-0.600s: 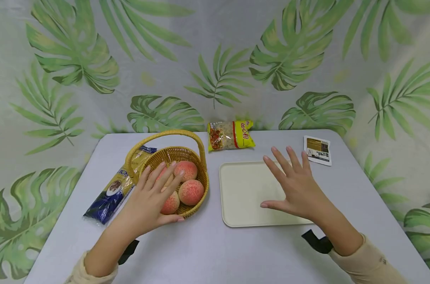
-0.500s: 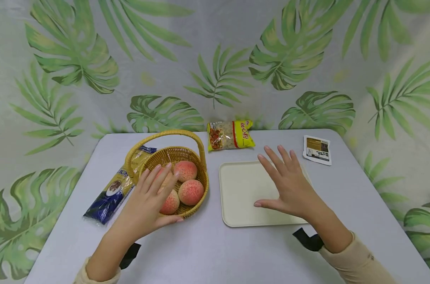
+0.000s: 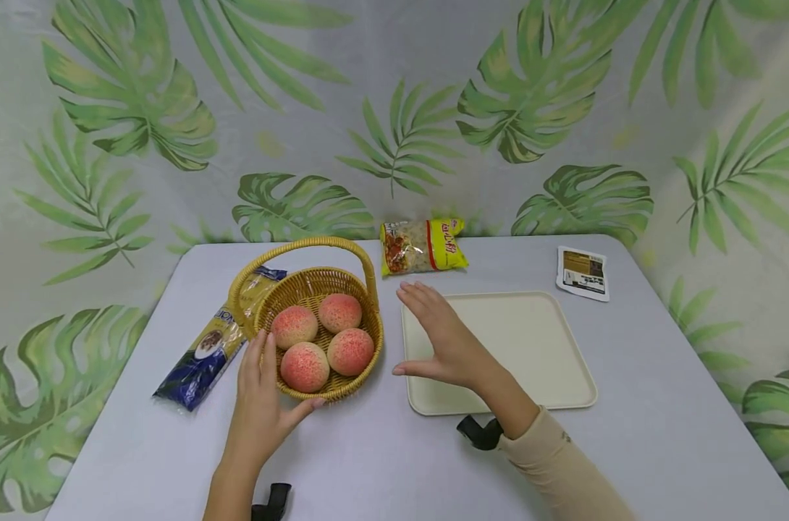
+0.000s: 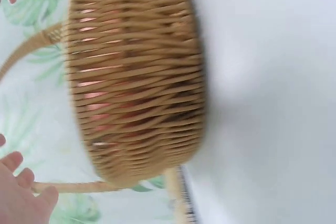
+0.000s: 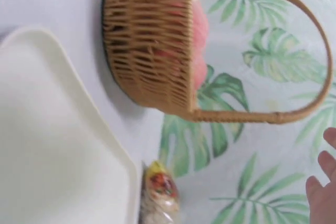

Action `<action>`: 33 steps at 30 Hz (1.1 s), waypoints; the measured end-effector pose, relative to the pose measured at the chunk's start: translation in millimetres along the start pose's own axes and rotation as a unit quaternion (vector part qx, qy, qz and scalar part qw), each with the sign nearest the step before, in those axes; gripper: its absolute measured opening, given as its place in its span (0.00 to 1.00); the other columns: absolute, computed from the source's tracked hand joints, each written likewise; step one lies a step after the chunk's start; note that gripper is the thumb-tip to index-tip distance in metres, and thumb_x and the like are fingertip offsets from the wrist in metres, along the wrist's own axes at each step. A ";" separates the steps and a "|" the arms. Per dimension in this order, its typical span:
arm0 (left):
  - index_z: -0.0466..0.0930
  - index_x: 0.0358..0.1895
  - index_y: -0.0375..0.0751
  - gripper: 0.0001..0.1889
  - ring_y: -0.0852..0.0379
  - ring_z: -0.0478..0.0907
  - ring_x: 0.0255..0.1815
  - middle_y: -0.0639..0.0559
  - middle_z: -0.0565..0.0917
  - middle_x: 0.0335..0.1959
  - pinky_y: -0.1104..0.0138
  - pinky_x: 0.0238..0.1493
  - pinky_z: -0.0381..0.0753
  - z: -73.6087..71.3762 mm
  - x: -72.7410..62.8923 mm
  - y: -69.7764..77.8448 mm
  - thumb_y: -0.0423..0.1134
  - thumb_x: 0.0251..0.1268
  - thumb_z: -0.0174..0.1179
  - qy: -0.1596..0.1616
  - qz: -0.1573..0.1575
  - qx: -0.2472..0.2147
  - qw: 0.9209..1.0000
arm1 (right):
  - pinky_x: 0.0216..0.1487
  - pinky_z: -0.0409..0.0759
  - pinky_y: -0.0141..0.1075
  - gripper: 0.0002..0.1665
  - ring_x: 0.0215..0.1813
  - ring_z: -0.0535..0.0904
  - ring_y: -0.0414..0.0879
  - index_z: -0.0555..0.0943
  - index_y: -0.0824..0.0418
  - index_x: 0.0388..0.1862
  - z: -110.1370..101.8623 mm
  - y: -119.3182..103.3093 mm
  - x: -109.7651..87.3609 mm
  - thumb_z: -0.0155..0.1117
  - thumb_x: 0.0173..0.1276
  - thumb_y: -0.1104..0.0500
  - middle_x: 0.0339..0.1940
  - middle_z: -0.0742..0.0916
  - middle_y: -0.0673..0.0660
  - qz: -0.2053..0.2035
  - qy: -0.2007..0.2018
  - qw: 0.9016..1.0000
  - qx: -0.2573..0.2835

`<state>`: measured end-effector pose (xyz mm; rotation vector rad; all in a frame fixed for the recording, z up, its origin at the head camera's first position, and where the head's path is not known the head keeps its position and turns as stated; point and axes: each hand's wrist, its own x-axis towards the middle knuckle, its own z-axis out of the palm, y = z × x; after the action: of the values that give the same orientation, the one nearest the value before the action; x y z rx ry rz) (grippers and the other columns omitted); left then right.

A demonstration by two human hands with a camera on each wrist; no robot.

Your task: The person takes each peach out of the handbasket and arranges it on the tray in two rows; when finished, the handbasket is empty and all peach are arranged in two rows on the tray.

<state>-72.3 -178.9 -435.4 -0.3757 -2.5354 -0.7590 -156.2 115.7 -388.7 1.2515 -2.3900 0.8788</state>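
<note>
A wicker basket point(image 3: 315, 287) with a tall arched handle stands left of centre, holding several round, pink-speckled peaches point(image 3: 350, 352). My left hand point(image 3: 256, 405) is at the basket's near left side, fingers extended and thumb spread towards the front rim. In the left wrist view the woven wall point(image 4: 136, 77) fills the middle, with the fingers beside the handle. My right hand point(image 3: 452, 346), fingers straight and thumb apart, hovers over the left part of a cream tray point(image 3: 531, 347), its fingertips pointing towards the basket. Neither hand holds anything.
A blue and gold packet point(image 3: 202, 354) lies left of the basket, partly behind it. At the back edge sits a yellow and clear food bag point(image 3: 423, 247). A small white pouch point(image 3: 583, 273) lies at the back right. Leaf-patterned cloth point(image 3: 394, 145) hangs behind the table.
My right hand has moved left across the tray towards the basket. The left hand has drawn back from over the peaches to the basket's near left side. The basket has stayed put.
</note>
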 end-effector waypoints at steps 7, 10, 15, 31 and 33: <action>0.37 0.71 0.38 0.61 0.35 0.39 0.66 0.40 0.41 0.69 0.35 0.54 0.55 15.8 -14.2 -7.6 0.52 0.38 0.72 -0.011 -0.130 -0.049 0.990 | 0.68 0.49 0.46 0.59 0.69 0.49 0.49 0.53 0.63 0.69 40.7 6.8 10.7 0.73 0.45 0.43 0.68 0.61 0.58 0.038 -0.030 0.997 0.053; 0.37 0.71 0.38 0.60 0.35 0.38 0.66 0.38 0.41 0.69 0.35 0.54 0.55 18.3 -17.0 -9.0 0.50 0.39 0.72 -0.015 -0.166 -0.067 0.984 | 0.67 0.52 0.45 0.58 0.69 0.50 0.47 0.53 0.61 0.70 53.6 7.6 14.0 0.72 0.46 0.43 0.68 0.61 0.56 0.062 -0.048 0.994 0.071; 0.37 0.71 0.38 0.58 0.37 0.38 0.67 0.34 0.42 0.67 0.37 0.57 0.52 21.7 -19.6 -12.5 0.47 0.42 0.71 -0.018 -0.191 -0.094 0.977 | 0.66 0.56 0.42 0.57 0.68 0.53 0.45 0.53 0.60 0.70 69.9 8.6 17.7 0.68 0.48 0.39 0.68 0.62 0.55 0.084 -0.076 0.988 0.104; 0.40 0.70 0.37 0.55 0.38 0.40 0.67 0.35 0.42 0.67 0.39 0.58 0.54 27.7 -21.3 -19.6 0.49 0.44 0.70 -0.031 -0.217 -0.117 0.969 | 0.64 0.61 0.40 0.55 0.65 0.59 0.48 0.55 0.62 0.69 82.7 9.8 25.4 0.69 0.48 0.41 0.65 0.66 0.59 0.146 -0.134 0.975 0.105; 0.39 0.70 0.37 0.55 0.38 0.41 0.67 0.35 0.43 0.67 0.39 0.58 0.54 27.8 -21.4 -19.9 0.49 0.45 0.70 -0.032 -0.220 -0.115 0.968 | 0.64 0.61 0.40 0.55 0.65 0.60 0.48 0.56 0.63 0.68 82.6 10.1 27.1 0.70 0.48 0.42 0.65 0.66 0.59 0.146 -0.137 0.974 0.105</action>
<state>-71.3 -181.7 -475.7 0.1017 -2.6293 -1.2286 -178.8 49.9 -441.8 1.1762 -2.8157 1.1364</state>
